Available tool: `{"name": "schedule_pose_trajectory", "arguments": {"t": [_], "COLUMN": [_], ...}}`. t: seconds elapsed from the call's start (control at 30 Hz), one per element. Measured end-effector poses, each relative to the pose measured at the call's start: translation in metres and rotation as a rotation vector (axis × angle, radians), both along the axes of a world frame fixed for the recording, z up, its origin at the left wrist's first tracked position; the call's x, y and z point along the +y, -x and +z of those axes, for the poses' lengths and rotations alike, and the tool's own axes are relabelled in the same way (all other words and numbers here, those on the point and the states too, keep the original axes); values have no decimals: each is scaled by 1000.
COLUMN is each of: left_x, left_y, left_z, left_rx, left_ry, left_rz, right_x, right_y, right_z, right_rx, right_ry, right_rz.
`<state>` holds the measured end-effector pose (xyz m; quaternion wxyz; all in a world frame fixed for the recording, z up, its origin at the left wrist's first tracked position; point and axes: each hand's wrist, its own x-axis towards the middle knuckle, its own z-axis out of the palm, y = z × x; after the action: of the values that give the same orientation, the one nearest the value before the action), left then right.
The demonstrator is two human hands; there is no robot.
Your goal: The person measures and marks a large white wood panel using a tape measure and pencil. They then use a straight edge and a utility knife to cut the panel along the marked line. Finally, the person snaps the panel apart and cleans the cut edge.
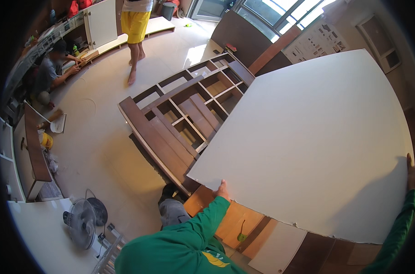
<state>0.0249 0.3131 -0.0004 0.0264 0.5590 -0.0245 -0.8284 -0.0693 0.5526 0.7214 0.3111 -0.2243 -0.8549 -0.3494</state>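
Note:
A large white panel (317, 132) lies tilted across the right half of the view, partly over a brown wooden cabinet frame with open compartments (171, 93). My left hand (223, 191) grips its near left edge, thumb on top and the other fingers hidden underneath. At the far right side, my right hand (414, 176) holds the panel's right edge, and only part of that hand shows. Several loose brown boards (168, 137) rest on the cabinet frame. Under the panel's near edge are more wooden boards (244, 223) and a small green tape measure (242, 237).
A standing fan (83, 223) and a metal ladder (114, 244) are at the lower left. One person in yellow shorts (135, 27) stands on the tiled floor; another (54, 68) crouches at the left. A yellow bucket (46, 140) sits beside a brown-topped cabinet (36, 150).

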Motion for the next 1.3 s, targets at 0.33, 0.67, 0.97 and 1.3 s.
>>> {"name": "schedule_pose_trajectory", "arguments": {"t": [0.33, 0.67, 0.97, 1.3], "left_x": [-152, -263, -295, -356], "left_y": [24, 18, 10, -24], "left_z": [-57, -75, -93, -136], "left_rx": [19, -199, -298, -200], "left_ry": [226, 628, 669, 758], "left_rz": [242, 360, 225, 73], "right_x": [-43, -112, -75, -4], "right_y": [76, 128, 121, 47], "right_z": [-92, -188, -265, -435], "right_rx": [-49, -85, -126, -92], "right_ry": [243, 458, 535, 821], "right_rz": [277, 280, 141, -52]}}
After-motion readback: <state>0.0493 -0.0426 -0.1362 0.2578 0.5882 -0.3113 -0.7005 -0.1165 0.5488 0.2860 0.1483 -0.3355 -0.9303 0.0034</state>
